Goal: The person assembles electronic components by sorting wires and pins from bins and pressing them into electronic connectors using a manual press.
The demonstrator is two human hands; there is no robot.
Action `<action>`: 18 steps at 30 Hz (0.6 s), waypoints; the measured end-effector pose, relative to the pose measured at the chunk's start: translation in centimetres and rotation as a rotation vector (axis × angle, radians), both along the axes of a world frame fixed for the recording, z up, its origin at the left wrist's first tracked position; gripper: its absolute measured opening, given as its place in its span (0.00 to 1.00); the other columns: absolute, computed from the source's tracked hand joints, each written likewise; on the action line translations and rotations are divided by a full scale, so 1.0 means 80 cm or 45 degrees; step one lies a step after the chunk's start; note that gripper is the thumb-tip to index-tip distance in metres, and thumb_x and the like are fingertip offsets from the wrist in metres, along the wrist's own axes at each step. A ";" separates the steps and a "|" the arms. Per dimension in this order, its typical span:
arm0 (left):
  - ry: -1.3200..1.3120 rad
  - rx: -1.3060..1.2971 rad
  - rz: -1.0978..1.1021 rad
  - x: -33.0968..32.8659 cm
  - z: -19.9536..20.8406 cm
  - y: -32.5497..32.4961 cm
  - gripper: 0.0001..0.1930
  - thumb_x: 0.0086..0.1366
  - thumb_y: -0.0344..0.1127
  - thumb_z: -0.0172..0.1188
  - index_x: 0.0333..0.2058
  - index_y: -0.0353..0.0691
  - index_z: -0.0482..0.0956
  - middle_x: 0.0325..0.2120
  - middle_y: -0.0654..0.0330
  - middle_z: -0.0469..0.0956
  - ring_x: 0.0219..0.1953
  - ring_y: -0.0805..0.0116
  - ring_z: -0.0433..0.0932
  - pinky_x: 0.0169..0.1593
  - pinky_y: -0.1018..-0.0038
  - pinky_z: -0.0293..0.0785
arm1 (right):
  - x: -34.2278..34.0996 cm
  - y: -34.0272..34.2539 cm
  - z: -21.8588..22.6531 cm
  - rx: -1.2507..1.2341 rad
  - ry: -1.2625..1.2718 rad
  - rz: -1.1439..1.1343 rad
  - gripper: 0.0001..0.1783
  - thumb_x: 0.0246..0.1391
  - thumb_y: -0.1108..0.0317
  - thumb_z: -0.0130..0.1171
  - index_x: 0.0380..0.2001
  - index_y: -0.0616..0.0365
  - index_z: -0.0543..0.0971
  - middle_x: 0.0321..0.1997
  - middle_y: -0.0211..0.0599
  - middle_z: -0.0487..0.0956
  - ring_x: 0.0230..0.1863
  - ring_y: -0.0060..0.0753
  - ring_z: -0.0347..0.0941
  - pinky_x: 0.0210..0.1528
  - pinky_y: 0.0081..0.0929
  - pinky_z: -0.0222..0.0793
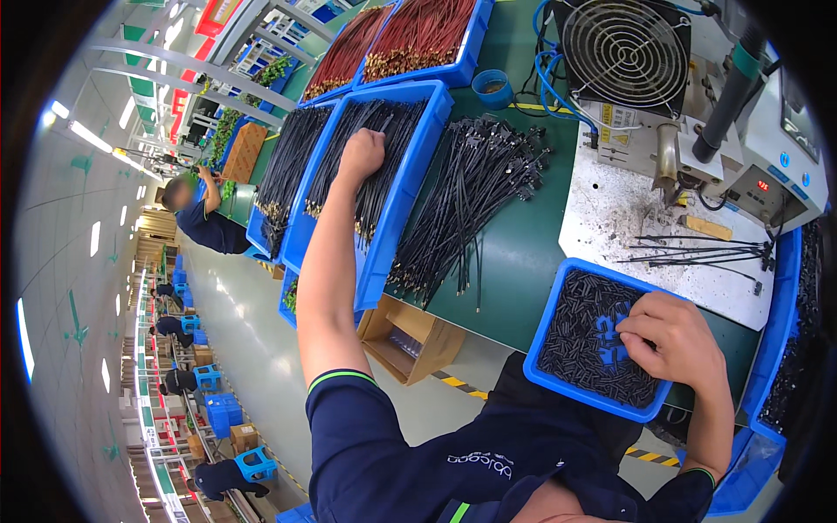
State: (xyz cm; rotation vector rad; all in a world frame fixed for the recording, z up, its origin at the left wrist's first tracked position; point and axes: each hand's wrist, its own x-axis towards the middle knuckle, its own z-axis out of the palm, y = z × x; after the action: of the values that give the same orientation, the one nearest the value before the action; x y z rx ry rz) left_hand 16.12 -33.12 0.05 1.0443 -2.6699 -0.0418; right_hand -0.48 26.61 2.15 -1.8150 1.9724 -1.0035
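Note:
My left arm reaches out to a blue tray (441, 100) of long thin black cables (381, 118) with brass-coloured ends. There my left hand (362, 155) is closed with curled fingers on top of the cables; what it grips, if anything, is hidden. Close to my body, a blue bin (547, 329) holds many small black tube pieces (580, 318), with blue patches of its bottom showing through. Over the bin's right side, my right hand (673, 338) has its fingertips pressed together down at the pieces. I cannot make out what lies between them.
Loose black cables (471, 192) lie heaped on the green table (514, 253). A machine with a round fan grille (623, 48) and nozzle (666, 161) stands beyond a metal plate (602, 235) bearing several cables (697, 251). Trays of red cables (418, 39) sit farther off; a co-worker (205, 213) is at left.

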 end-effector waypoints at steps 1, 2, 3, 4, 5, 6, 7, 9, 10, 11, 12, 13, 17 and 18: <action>-0.001 -0.006 0.000 0.004 0.001 -0.002 0.18 0.69 0.46 0.54 0.39 0.37 0.85 0.39 0.37 0.84 0.46 0.39 0.82 0.54 0.51 0.76 | 0.000 0.000 0.001 -0.019 -0.013 -0.006 0.04 0.45 0.71 0.66 0.28 0.55 0.85 0.28 0.32 0.78 0.32 0.39 0.78 0.33 0.36 0.75; 0.011 -0.034 0.011 0.007 0.004 -0.003 0.17 0.70 0.45 0.54 0.39 0.37 0.85 0.38 0.38 0.84 0.46 0.40 0.82 0.54 0.51 0.77 | 0.000 0.001 0.001 -0.026 -0.014 -0.005 0.04 0.45 0.71 0.66 0.28 0.55 0.85 0.28 0.32 0.78 0.32 0.39 0.78 0.33 0.36 0.75; 0.024 -0.064 0.023 0.011 0.006 -0.005 0.17 0.70 0.44 0.54 0.39 0.36 0.84 0.38 0.39 0.84 0.46 0.40 0.82 0.54 0.52 0.77 | 0.000 0.001 0.002 -0.043 -0.004 0.001 0.04 0.46 0.71 0.66 0.28 0.55 0.85 0.28 0.32 0.78 0.33 0.39 0.78 0.33 0.36 0.75; 0.024 -0.066 0.017 0.009 0.007 -0.002 0.17 0.70 0.44 0.54 0.39 0.36 0.84 0.38 0.39 0.84 0.46 0.40 0.82 0.54 0.52 0.77 | 0.001 0.003 0.002 -0.055 0.007 -0.001 0.04 0.47 0.71 0.66 0.29 0.55 0.85 0.29 0.32 0.78 0.33 0.38 0.78 0.33 0.36 0.75; 0.063 0.025 -0.032 0.008 0.008 0.001 0.16 0.69 0.44 0.56 0.39 0.36 0.84 0.38 0.40 0.84 0.46 0.42 0.83 0.53 0.53 0.77 | 0.001 0.005 0.001 -0.057 0.007 -0.006 0.04 0.47 0.71 0.66 0.29 0.55 0.85 0.29 0.32 0.78 0.33 0.38 0.78 0.33 0.36 0.75; 0.102 0.115 -0.081 0.007 0.009 0.005 0.16 0.68 0.44 0.58 0.39 0.36 0.85 0.38 0.42 0.85 0.46 0.44 0.83 0.53 0.55 0.77 | 0.002 0.007 -0.001 -0.035 0.028 0.004 0.04 0.47 0.71 0.66 0.29 0.55 0.85 0.29 0.32 0.79 0.33 0.39 0.78 0.34 0.36 0.75; 0.105 0.108 -0.086 0.006 0.009 0.006 0.16 0.68 0.44 0.58 0.39 0.36 0.85 0.38 0.42 0.85 0.46 0.44 0.83 0.53 0.55 0.77 | 0.002 0.008 -0.002 -0.019 0.051 0.016 0.04 0.48 0.70 0.66 0.29 0.55 0.86 0.29 0.32 0.79 0.33 0.39 0.78 0.34 0.37 0.75; 0.045 0.226 -0.084 0.004 0.005 0.011 0.16 0.66 0.44 0.61 0.41 0.37 0.85 0.39 0.44 0.85 0.45 0.47 0.84 0.53 0.58 0.78 | 0.003 0.009 -0.003 -0.009 0.053 0.030 0.04 0.48 0.70 0.66 0.29 0.55 0.86 0.29 0.33 0.79 0.33 0.40 0.78 0.34 0.37 0.75; 0.050 0.219 -0.092 0.005 0.005 0.010 0.16 0.66 0.44 0.61 0.41 0.37 0.85 0.39 0.44 0.85 0.45 0.47 0.84 0.53 0.58 0.78 | 0.003 0.010 -0.003 0.007 0.054 0.049 0.04 0.49 0.69 0.66 0.29 0.55 0.86 0.29 0.33 0.79 0.33 0.41 0.78 0.34 0.38 0.75; 0.013 0.246 -0.010 0.007 0.007 0.008 0.17 0.65 0.45 0.62 0.41 0.37 0.85 0.39 0.44 0.85 0.46 0.47 0.84 0.53 0.58 0.78 | 0.003 0.009 -0.004 0.000 0.059 0.042 0.04 0.49 0.69 0.66 0.29 0.55 0.86 0.29 0.33 0.79 0.33 0.41 0.78 0.34 0.38 0.75; -0.024 0.273 0.072 0.010 0.010 0.005 0.17 0.64 0.46 0.63 0.42 0.37 0.85 0.40 0.44 0.85 0.46 0.48 0.84 0.54 0.59 0.78 | 0.002 0.009 -0.005 -0.003 0.055 0.061 0.04 0.49 0.69 0.66 0.29 0.56 0.86 0.29 0.34 0.80 0.33 0.42 0.78 0.34 0.39 0.75; -0.059 0.257 0.065 0.009 0.011 0.007 0.17 0.65 0.45 0.60 0.41 0.36 0.85 0.40 0.41 0.85 0.47 0.44 0.83 0.55 0.57 0.77 | 0.002 0.009 -0.007 0.001 0.048 0.075 0.04 0.49 0.69 0.66 0.29 0.56 0.86 0.29 0.35 0.80 0.34 0.42 0.78 0.35 0.39 0.75; -0.028 0.075 0.174 0.012 0.023 0.017 0.18 0.66 0.44 0.56 0.40 0.33 0.84 0.39 0.36 0.83 0.48 0.39 0.82 0.56 0.53 0.76 | 0.001 0.010 -0.007 -0.034 0.044 0.062 0.05 0.50 0.69 0.66 0.29 0.57 0.85 0.29 0.35 0.80 0.34 0.43 0.78 0.35 0.39 0.75; 0.053 -0.018 0.185 0.022 0.035 0.016 0.18 0.67 0.43 0.54 0.40 0.31 0.83 0.39 0.34 0.83 0.47 0.36 0.81 0.56 0.52 0.76 | 0.002 0.009 -0.005 -0.057 0.010 0.062 0.05 0.50 0.69 0.66 0.29 0.57 0.85 0.29 0.36 0.80 0.34 0.44 0.78 0.36 0.39 0.75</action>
State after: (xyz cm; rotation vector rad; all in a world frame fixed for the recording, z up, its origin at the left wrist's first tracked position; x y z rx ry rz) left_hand 17.90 -31.80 2.88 1.2164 -2.5462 -0.0156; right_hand -0.30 27.32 1.74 -1.8834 1.9154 -1.0350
